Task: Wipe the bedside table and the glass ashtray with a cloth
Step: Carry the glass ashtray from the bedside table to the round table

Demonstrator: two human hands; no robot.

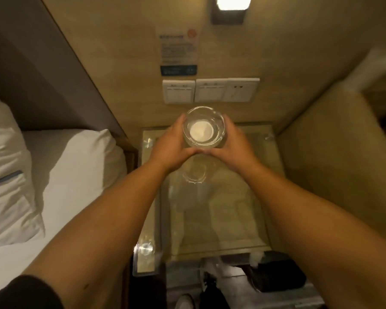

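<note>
Glass ashtray (203, 127) gripped between left hand (169, 150) and right hand (234, 148); fingers curled round rim.

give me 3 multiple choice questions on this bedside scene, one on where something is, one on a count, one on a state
1. Where is the glass ashtray?
A. on the bed
B. held between both hands over the far end of the bedside table
C. on the floor

2. How many hands hold it?
A. none
B. one
C. two

3. The wall lamp is:
A. lit
B. off
C. covered by a cloth

Answers: 1 B, it sits between the hands near the wall; 2 C, the left hand and the right hand cup its sides; 3 A, it glows bright.
</note>
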